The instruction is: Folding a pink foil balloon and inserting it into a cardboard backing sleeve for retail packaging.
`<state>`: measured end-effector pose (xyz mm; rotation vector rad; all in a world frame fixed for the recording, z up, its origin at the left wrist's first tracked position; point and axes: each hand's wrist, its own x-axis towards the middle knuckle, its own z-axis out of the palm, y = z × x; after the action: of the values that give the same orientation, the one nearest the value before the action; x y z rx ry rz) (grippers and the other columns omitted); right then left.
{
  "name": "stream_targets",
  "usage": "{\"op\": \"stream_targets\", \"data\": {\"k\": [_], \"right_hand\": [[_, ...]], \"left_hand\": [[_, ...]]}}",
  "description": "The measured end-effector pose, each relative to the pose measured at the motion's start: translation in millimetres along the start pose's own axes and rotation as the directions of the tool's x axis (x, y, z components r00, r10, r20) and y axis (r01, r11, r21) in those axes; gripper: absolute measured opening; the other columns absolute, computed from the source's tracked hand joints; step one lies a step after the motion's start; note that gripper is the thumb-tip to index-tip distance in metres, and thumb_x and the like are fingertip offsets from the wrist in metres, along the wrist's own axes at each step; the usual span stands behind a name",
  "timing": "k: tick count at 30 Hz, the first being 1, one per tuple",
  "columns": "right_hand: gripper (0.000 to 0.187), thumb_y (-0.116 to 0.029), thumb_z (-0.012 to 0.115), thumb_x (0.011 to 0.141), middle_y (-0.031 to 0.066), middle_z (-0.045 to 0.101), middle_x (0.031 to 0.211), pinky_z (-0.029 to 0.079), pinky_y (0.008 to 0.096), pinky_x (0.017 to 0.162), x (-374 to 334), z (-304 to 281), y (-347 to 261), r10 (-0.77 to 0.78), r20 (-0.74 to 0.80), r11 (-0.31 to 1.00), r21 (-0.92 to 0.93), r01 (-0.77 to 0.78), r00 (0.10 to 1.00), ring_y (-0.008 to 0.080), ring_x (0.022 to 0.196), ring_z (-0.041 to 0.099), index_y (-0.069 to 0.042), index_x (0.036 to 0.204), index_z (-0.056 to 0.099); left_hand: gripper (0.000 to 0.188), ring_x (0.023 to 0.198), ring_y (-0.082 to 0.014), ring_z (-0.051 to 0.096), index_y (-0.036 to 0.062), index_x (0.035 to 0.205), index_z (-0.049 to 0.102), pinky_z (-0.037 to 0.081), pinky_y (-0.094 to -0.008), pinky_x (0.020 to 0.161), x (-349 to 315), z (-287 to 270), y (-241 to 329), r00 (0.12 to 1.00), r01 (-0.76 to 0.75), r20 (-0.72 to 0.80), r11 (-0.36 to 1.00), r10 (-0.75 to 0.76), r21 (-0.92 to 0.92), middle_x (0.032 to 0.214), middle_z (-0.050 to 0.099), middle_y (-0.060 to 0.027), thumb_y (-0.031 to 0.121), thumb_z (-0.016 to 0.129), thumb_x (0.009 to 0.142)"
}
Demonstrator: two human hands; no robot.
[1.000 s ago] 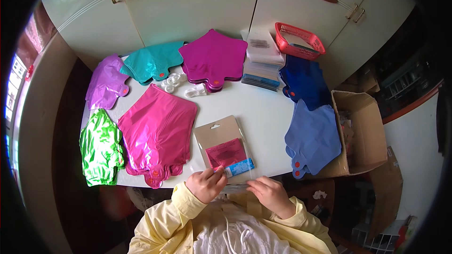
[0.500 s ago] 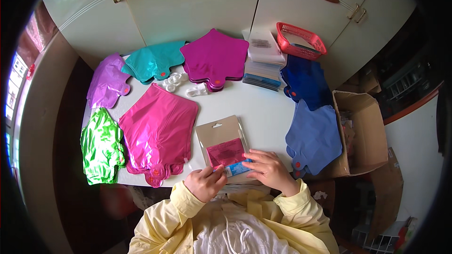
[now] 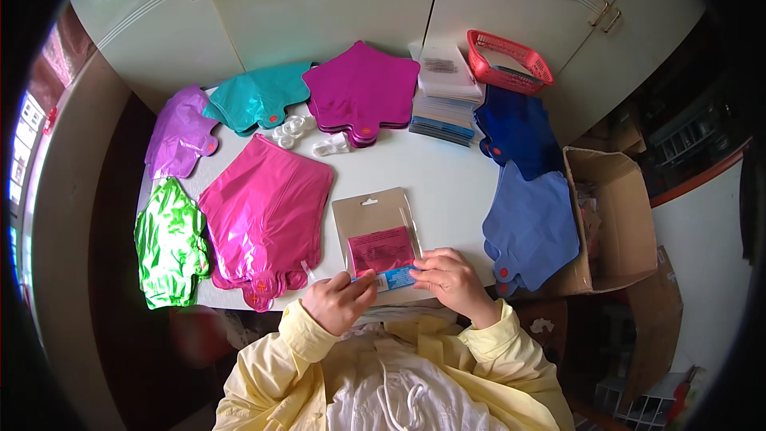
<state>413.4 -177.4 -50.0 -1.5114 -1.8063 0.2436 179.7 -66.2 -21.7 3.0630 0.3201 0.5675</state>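
Observation:
In front of me on the table lies a clear plastic packet (image 3: 373,211) with a greyish-brown card backing and a hang hole at its far end. A folded pink foil piece (image 3: 381,250) shows in its near half, above a blue printed strip (image 3: 396,278). My left hand (image 3: 341,301) has its fingers closed at the packet's near left corner. Thumb and fingers of my right hand (image 3: 455,281) pinch the near right edge. A pink stack of star-shaped foil balloons (image 3: 267,215) lies just left of the packet.
More flat foil balloons lie around: green (image 3: 170,239), lilac (image 3: 179,132), teal (image 3: 259,100), magenta (image 3: 361,88), navy (image 3: 519,132) and dusty blue (image 3: 531,219). White ribbon rolls (image 3: 294,131), stacked packets (image 3: 445,100) and a red basket (image 3: 511,72) stand behind. A cardboard box (image 3: 622,223) stands right.
My left hand has shifted slightly left, and its fingers now rest at the packet's near left corner. My right fingers have drawn in on the near right edge. The view has tilted slightly.

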Motion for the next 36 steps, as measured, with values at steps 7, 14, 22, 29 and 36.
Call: {"op": "stream_targets", "data": {"k": [7,14,22,29,36], "right_hand": [[0.027,-0.012,0.074,0.074,0.0026,0.066,0.104,0.047,0.0376,0.092,4,-15,0,-0.059,0.11,0.998,0.009,0.058,0.992,0.0233,0.106,0.058,-0.008,0.1,0.072],[0.047,-0.017,0.072,0.068,0.0021,0.06,0.123,0.038,0.0426,0.105,3,-34,-14,-0.057,0.259,0.993,-0.086,0.082,0.964,0.0239,0.117,0.052,-0.011,0.115,0.065],[0.035,-0.018,0.071,0.075,0.0023,0.06,0.125,0.039,0.0441,0.104,-1,-30,-8,-0.081,0.236,0.991,-0.084,0.104,0.968,0.0243,0.116,0.053,-0.011,0.107,0.062],[0.02,-0.01,0.069,0.078,0.0015,0.069,0.109,0.044,0.0424,0.099,-1,-23,-1,-0.069,0.131,0.998,0.015,0.068,0.989,0.0225,0.104,0.062,-0.009,0.098,0.069],[0.02,-0.008,0.072,0.075,0.0013,0.069,0.106,0.048,0.0402,0.096,-2,-16,-7,-0.097,0.085,0.987,-0.118,0.107,0.992,0.0199,0.102,0.063,-0.009,0.094,0.07]], "left_hand": [[0.032,0.068,-0.0117,0.052,0.013,0.101,0.065,0.048,-0.023,0.053,-7,-29,-8,0.994,-0.019,0.107,0.998,0.026,-0.068,0.118,0.064,0.0,0.03,0.073,0.075],[0.03,0.064,-0.01,0.05,0.0137,0.098,0.065,0.045,-0.0231,0.052,-27,-14,-6,0.994,-0.111,0.001,0.991,0.111,0.069,0.112,0.066,0.0,0.011,0.068,0.069],[0.02,0.062,-0.0116,0.052,0.0099,0.085,0.066,0.046,-0.0242,0.052,-30,-3,1,0.992,0.05,-0.111,0.996,-0.059,-0.075,0.093,0.068,0.0032,0.004,0.071,0.066],[0.021,0.064,-0.0117,0.053,0.0098,0.088,0.066,0.047,-0.0243,0.052,-32,-3,-2,0.994,0.05,-0.09,0.997,-0.056,-0.067,0.095,0.068,0.0042,0.006,0.068,0.067],[0.021,0.067,-0.0114,0.054,0.0095,0.089,0.066,0.048,-0.0241,0.053,-35,-1,-3,0.995,0.047,-0.086,0.996,-0.054,-0.072,0.099,0.068,0.0042,0.008,0.067,0.068]]}}
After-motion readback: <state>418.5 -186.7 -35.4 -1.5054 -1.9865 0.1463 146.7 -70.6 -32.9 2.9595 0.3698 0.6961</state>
